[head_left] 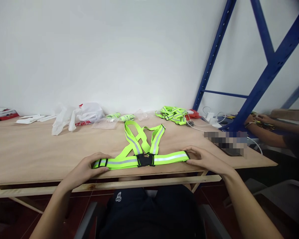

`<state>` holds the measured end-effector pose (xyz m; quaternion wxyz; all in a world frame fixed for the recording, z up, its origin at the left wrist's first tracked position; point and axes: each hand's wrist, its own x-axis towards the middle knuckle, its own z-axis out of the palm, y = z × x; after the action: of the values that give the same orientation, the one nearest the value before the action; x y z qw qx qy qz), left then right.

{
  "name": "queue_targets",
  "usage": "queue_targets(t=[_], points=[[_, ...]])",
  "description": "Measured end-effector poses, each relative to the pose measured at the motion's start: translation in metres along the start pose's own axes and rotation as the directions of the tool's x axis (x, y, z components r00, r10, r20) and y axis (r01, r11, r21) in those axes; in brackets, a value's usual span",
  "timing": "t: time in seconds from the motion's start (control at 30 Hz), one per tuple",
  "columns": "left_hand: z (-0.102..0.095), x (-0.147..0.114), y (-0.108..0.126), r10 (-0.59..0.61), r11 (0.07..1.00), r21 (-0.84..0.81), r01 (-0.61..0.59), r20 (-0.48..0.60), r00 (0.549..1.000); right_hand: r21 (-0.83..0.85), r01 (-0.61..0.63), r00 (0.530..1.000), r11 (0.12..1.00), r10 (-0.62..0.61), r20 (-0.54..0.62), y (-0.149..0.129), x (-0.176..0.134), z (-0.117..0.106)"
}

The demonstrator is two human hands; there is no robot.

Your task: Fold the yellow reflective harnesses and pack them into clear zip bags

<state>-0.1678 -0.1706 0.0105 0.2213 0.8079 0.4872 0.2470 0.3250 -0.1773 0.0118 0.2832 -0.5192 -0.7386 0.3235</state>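
A neon yellow-green reflective vest (pixel 170 158) made of elastic straps with grey stripes lies on the table near its front edge. Its black buckle (pixel 146 160) is fastened at the middle of the waist strap, and the two shoulder straps spread out behind it. My left hand (pixel 91 166) is closed around the left end of the waist strap, by a black slider. At the strap's right end, my right hand (pixel 204 160) pinches the black-edged corner between thumb and fingers.
Behind the vest lie a heap of similar reflective straps (pixel 174 114), small folded bundles (pixel 127 117) and clear plastic packaging (pixel 104 123). White plastic bags (pixel 89 112) sit back left. A blue metal frame (pixel 257 81) and cables stand right; beyond it another person's arms (pixel 266 131) show.
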Motion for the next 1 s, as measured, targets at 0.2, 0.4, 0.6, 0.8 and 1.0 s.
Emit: queue_targets(t=[0.2,0.4,0.6,0.8,1.0], points=[[0.009,0.005,0.001,-0.042,0.995,-0.090,0.036,-0.066,0.997,0.295,0.065,0.994,0.953,-0.034,-0.107,0.003,0.010,0.011],[0.016,0.009,-0.001,-0.061,0.992,-0.120,0.048,-0.099,0.993,0.362,0.148,0.941,0.920,-0.019,-0.337,0.001,0.019,0.023],[0.018,0.008,-0.004,-0.027,0.992,-0.126,0.011,-0.125,0.992,0.415,0.155,0.923,0.896,0.019,-0.385,0.000,0.025,0.035],[0.016,0.007,-0.006,-0.051,0.991,-0.130,0.034,-0.129,0.990,0.404,0.169,0.909,0.899,0.016,-0.417,0.004,0.027,0.037],[0.016,0.007,-0.008,-0.097,0.988,-0.135,0.072,-0.183,0.978,0.379,0.169,0.902,0.910,0.012,-0.432,0.011,0.028,0.035]])
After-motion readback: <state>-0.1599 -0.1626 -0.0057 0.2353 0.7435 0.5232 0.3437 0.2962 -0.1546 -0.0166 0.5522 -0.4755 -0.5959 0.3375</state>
